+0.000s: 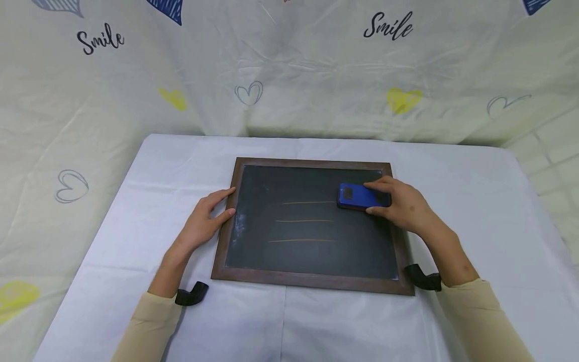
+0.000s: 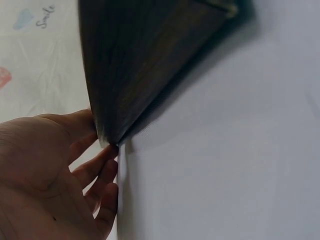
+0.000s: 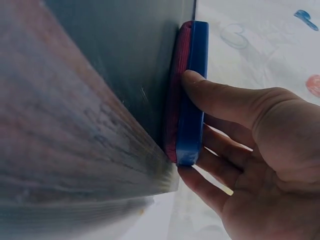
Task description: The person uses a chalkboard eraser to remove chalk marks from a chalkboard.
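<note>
A chalkboard [image 1: 312, 256] with a brown wooden frame lies flat on the white cloth. Three thin yellowish chalk lines run across its middle. My right hand [image 1: 404, 205] pinches a blue chalkboard eraser [image 1: 355, 195] between thumb and fingers, near the board's upper right. In the right wrist view, the pinkish-red pad of the eraser [image 3: 178, 95] faces the board surface. At the left side of the frame, my left hand [image 1: 203, 221] rests its thumb and fingertips against the wooden edge. The left wrist view has those fingertips [image 2: 111, 152] right at the frame's side.
A white cloth [image 1: 181, 166] covers the table around the board. Behind hangs a pale curtain [image 1: 307, 65] printed with hearts and words. Black wrist mounts [image 1: 192, 294] sit at both sleeve cuffs. Whitish smudges mark the board's left part.
</note>
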Motion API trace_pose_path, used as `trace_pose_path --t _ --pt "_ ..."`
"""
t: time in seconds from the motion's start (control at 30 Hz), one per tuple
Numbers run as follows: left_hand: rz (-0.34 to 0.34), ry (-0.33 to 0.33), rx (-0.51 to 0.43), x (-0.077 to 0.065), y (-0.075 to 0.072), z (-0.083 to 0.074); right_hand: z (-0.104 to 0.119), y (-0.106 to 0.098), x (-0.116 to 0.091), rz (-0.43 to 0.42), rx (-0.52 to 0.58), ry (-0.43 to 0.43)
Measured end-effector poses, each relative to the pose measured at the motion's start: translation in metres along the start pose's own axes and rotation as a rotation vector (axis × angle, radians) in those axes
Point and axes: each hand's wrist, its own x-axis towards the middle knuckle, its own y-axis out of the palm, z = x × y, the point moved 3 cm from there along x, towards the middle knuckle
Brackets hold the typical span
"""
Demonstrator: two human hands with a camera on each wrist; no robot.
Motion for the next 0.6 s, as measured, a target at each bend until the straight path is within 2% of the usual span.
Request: trace_pose_path --t 0.3,0.6 --pt "-0.001 0.007 0.001 0.000 0.000 0.000 0.003 0.001 0.002 -0.001 -0.003 -0.019" --pt "-0.003 0.001 -0.007 0.000 0.000 -0.001 0.020 0.010 0.015 0.031 -0.001 -0.049"
